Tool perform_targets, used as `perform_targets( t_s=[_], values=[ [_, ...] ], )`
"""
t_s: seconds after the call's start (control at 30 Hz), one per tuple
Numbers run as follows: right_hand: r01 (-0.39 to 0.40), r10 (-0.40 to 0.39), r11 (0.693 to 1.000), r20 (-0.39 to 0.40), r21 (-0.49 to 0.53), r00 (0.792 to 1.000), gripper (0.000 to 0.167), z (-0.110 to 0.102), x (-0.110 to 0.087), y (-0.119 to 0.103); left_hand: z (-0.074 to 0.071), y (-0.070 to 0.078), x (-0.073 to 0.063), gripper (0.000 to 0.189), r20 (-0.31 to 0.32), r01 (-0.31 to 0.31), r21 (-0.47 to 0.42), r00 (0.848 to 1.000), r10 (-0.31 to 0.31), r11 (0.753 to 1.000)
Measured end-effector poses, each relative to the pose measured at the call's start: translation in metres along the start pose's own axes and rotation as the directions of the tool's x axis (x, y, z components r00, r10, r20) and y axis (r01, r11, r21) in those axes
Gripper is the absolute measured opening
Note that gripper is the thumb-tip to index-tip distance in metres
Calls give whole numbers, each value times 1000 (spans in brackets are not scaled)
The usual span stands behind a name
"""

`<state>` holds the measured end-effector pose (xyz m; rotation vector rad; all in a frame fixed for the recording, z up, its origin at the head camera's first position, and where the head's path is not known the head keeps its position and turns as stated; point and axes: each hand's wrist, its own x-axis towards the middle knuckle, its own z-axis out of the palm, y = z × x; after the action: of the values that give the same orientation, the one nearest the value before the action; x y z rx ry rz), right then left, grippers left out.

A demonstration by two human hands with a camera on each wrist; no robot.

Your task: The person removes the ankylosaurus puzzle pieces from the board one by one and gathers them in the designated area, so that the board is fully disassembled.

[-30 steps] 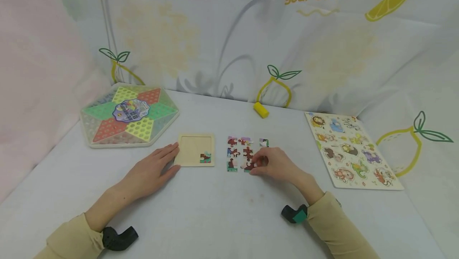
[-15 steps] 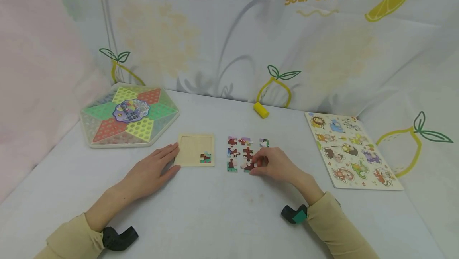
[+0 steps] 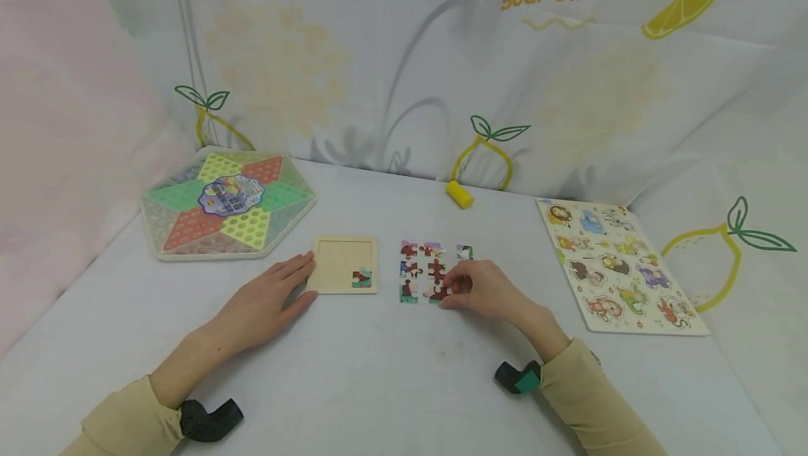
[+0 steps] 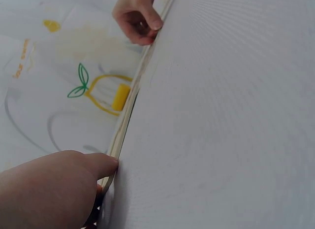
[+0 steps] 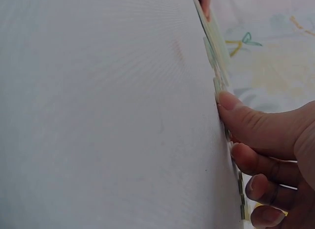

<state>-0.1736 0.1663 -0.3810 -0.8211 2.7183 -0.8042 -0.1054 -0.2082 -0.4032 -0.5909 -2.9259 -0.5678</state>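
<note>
A small square wooden puzzle tray (image 3: 334, 258) lies in the middle of the table, one jigsaw piece (image 3: 362, 278) sitting in its lower right corner. My left hand (image 3: 268, 304) rests flat at the tray's left edge, fingertips and thumb touching it. Right of the tray, several loose jigsaw pieces (image 3: 409, 269) lie in rough rows. Over the right part of these rows, my right hand (image 3: 485, 290) has curled fingers and pinches the bottom middle puzzle piece (image 3: 435, 293) at its right side. In the right wrist view the thumb (image 5: 246, 118) lies right at the piece's edge. The hand hides pieces beneath it.
A hexagonal Chinese checkers board (image 3: 230, 203) lies at the back left. A yellow block (image 3: 459, 194) stands near the cloth backdrop. An animal picture board (image 3: 615, 266) lies on the right. Black wrist devices (image 3: 211, 419) sit under both sleeves.
</note>
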Motion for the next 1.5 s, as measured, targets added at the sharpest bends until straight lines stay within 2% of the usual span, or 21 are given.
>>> perform_targets(
  t_s=[0.27, 0.4, 0.5, 0.6, 0.7, 0.9, 1.17, 1.4, 1.5],
  values=[
    [-3, 3, 1000, 2, 2, 1000, 23, 0, 1, -1, -1, 0, -1, 57, -1, -2, 6, 1000, 2, 1000],
    [25, -25, 1000, -1, -1, 1000, 25, -1, 1, 0, -1, -1, -2, 58, 1, 3, 6, 1000, -3, 1000],
    [73, -73, 997, -55, -7, 996, 26, -3, 1, -1, 0, -1, -1, 58, 8, 3, -3, 1000, -3, 1000],
    [120, -120, 993, -138, -7, 983, 29, -6, 3, -7, 0, -1, 0, 57, 13, -4, -14, 1000, 5, 1000],
    [165, -164, 986, -165, -8, 973, 32, -6, 10, -20, 0, 0, 1, 57, 12, -4, -16, 1000, 4, 1000],
    [196, -197, 980, -104, -15, 975, 35, 9, 37, -48, 1, 0, 2, 56, 15, -1, -36, 1000, 1, 999],
    [140, -140, 990, -7, 5, 990, 36, 29, 66, -78, 4, 1, 2, 56, 6, -11, -21, 1000, 11, 1000],
    [72, -70, 995, 39, -65, 997, 36, 41, 77, -90, 0, 1, 2, 56, 10, -8, -11, 1000, 9, 1000],
    [72, -68, 993, 43, -97, 997, 39, 44, 77, -92, -2, 0, 2, 55, 9, -6, -3, 1000, 6, 1000]
  ],
)
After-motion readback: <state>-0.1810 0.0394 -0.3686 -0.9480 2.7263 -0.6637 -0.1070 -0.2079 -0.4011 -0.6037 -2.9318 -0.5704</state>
